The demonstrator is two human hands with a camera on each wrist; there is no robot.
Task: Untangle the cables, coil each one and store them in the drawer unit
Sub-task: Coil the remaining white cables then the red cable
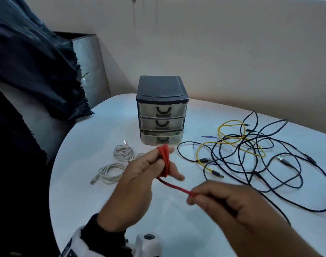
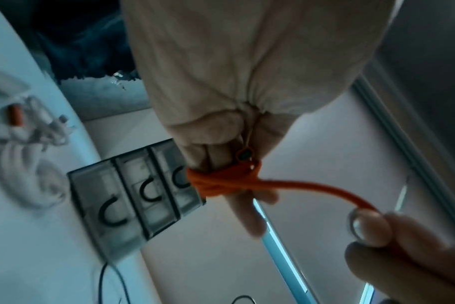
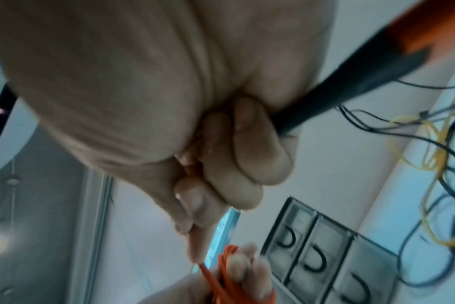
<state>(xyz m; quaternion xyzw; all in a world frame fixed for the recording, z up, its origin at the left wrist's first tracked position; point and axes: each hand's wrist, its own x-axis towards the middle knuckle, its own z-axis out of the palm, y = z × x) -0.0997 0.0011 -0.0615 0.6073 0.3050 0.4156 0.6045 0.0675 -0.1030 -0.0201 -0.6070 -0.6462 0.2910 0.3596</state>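
Observation:
A red cable is wound in several turns round the extended fingers of my left hand, above the white table. In the left wrist view the thumb presses the cable's plug end against the fingers beside the red coil. My right hand pinches the cable's free stretch between thumb and fingertips, a short way right of the coil. The drawer unit stands behind, its bottom drawer slightly pulled out. Two white coiled cables lie at the left.
A loose tangle of black cables and a yellow cable spreads over the table's right half. Dark cloth hangs at the left beside a metal box. The table's curved edge runs down the left.

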